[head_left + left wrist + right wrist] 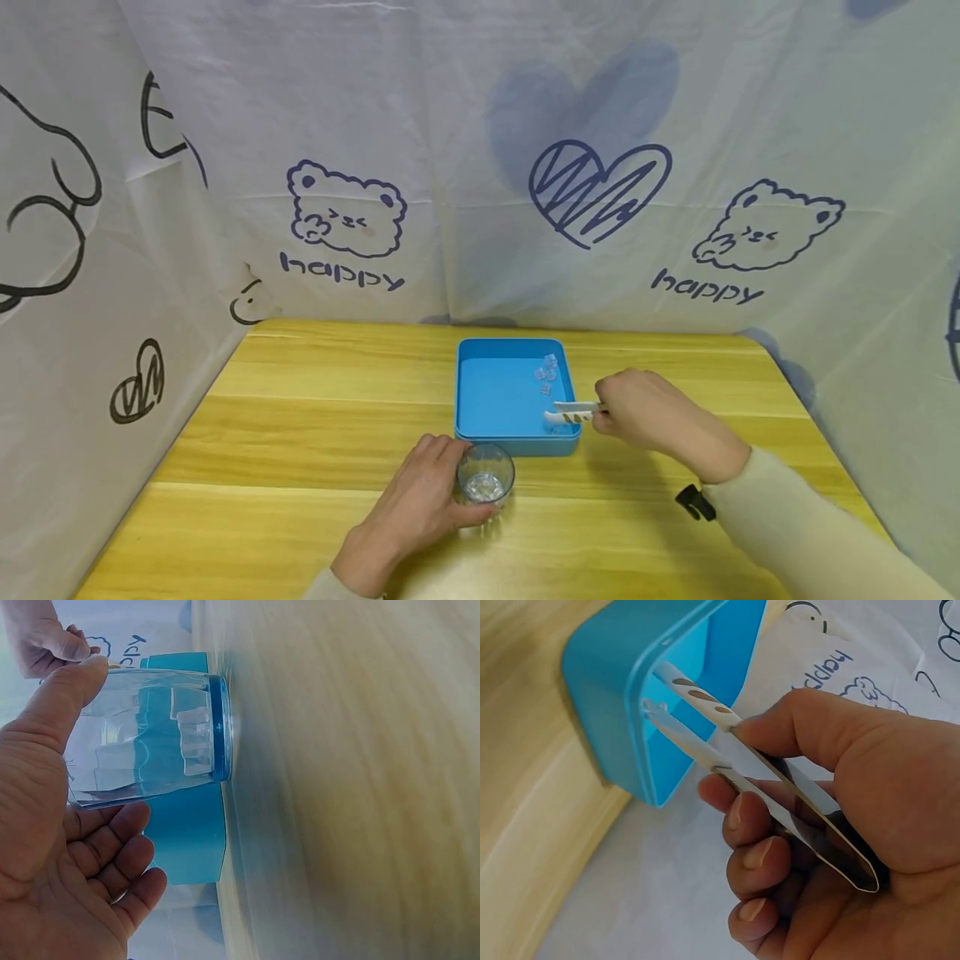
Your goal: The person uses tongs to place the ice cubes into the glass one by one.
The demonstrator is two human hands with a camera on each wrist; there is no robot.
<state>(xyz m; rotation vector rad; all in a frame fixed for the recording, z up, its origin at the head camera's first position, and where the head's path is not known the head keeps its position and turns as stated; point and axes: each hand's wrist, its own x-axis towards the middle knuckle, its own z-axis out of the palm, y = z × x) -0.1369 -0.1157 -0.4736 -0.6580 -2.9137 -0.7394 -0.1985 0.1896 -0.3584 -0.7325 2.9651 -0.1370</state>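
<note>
My left hand [420, 500] grips a clear drinking glass [486, 479] between thumb and fingers; it stands upright on the table, with clear pieces showing at its bottom. In my right hand [648, 421] is a pair of tongs [694, 694], pale with brown marks on the tips. Their tips reach over the right wall of a blue box [487, 447], apart from each other. A small clear cube [654, 706] lies right at one tip in the right wrist view. Several more clear cubes [550, 367] lie on the box floor along its right side.
The wood-grain table [315, 417] carries the box, with the glass just in front of it. White cloth [450, 167] with bear and heart drawings hangs behind the table and at both sides. A black band [696, 503] shows by the right sleeve.
</note>
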